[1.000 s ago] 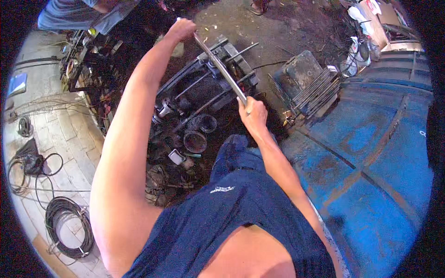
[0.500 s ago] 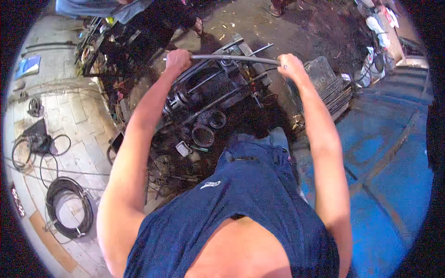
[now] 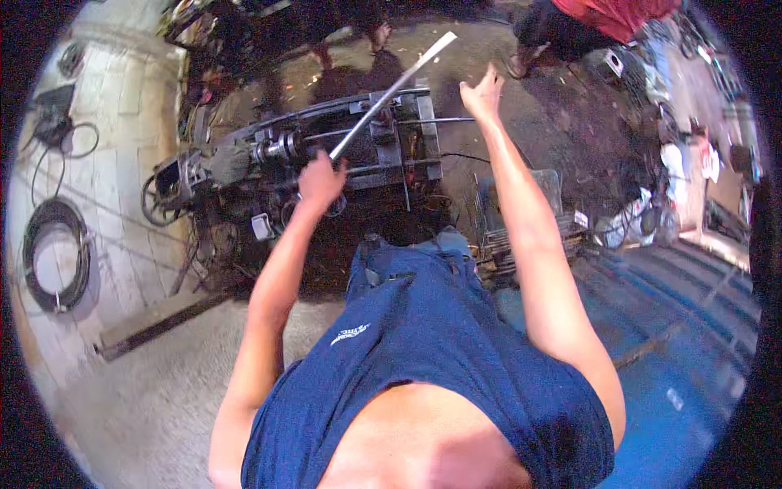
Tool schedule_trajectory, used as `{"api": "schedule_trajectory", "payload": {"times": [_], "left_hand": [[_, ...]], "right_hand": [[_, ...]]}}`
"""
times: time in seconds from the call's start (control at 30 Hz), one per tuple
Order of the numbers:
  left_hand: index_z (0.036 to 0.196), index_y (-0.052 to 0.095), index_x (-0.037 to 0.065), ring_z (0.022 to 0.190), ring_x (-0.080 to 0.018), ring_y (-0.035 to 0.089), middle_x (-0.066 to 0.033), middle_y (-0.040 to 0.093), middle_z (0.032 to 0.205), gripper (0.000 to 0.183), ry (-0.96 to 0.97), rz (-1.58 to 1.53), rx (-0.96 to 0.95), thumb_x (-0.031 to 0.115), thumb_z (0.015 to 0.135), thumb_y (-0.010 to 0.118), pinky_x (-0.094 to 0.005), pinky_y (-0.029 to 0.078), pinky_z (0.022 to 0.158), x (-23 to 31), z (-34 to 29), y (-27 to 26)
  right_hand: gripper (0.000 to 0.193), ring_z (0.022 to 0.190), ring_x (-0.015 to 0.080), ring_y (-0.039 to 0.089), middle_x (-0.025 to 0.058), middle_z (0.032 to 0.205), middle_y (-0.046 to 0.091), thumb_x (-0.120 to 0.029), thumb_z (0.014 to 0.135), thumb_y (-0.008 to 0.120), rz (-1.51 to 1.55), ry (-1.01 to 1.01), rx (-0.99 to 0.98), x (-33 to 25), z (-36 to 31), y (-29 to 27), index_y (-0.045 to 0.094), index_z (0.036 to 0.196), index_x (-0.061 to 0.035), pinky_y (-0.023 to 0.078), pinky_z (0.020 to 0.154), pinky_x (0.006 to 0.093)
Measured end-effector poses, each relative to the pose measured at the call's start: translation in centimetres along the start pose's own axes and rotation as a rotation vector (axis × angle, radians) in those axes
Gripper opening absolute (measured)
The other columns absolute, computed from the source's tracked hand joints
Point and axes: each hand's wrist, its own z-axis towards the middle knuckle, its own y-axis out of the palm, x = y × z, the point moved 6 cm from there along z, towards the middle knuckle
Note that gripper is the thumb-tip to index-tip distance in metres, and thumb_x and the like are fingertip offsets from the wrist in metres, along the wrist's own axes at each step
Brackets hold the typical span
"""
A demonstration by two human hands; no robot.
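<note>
A long, thin metal rod (image 3: 383, 102) slants up and to the right, its pale far end raised above the floor. My left hand (image 3: 321, 181) is closed around its lower part. To the right of the rod, my right hand (image 3: 482, 96) is held out with fingers apart and touches nothing. Beneath the rod lies a dark machine with a metal bed (image 3: 423, 147), parallel bars and a shiny round chuck-like part (image 3: 283, 148). A thin bar (image 3: 448, 121) sticks out of its right end, just below my right hand.
A coil of black cable (image 3: 57, 254) lies on the pale floor at left. Stacked dark plates (image 3: 521, 208) stand right of the machine. A person in red cloth (image 3: 617, 12) is at far right. Bare feet (image 3: 380, 37) show beyond the machine.
My right hand has let go of the rod and opened. My left hand has come nearer, and the rod has swung from level to slanting. The view has turned.
</note>
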Motion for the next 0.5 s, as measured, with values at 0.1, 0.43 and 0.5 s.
{"api": "schedule_trajectory", "payload": {"times": [0.1,0.43,0.5], "left_hand": [[0.111,0.049,-0.004,0.093,-0.0438,0.061,-0.0289,0.063,0.097,0.059,0.121,-0.430,-0.112,0.048,0.086,0.058,-0.0461,0.051,0.080,7.1,-4.0,2.4],[0.143,0.033,0.007,0.143,-0.0365,0.003,-0.0231,0.012,0.152,0.092,0.640,-0.365,0.130,0.069,0.079,0.053,-0.0506,0.012,0.114,23.2,5.5,-2.2],[0.143,0.035,0.008,0.143,-0.0366,0.004,-0.0207,0.014,0.153,0.091,0.564,-0.388,0.114,0.071,0.079,0.051,-0.0507,0.013,0.114,22.2,8.4,-4.5]], "right_hand": [[0.050,0.089,0.0268,0.066,0.0159,0.098,0.067,-0.026,0.078,0.071,0.075,0.026,-0.369,4.0,1.2,0.5,0.058,0.118,0.0023,0.050,0.081,0.0352],[0.020,0.069,0.0158,0.064,0.0047,0.079,0.066,-0.022,0.083,0.062,0.432,0.570,-0.393,33.1,0.3,-13.4,0.065,0.095,-0.0062,0.047,0.059,0.0272],[0.019,0.067,0.0152,0.063,0.0034,0.078,0.065,-0.023,0.084,0.061,0.402,0.635,-0.427,35.9,-2.0,-14.2,0.065,0.094,-0.0077,0.047,0.058,0.0280]]}}
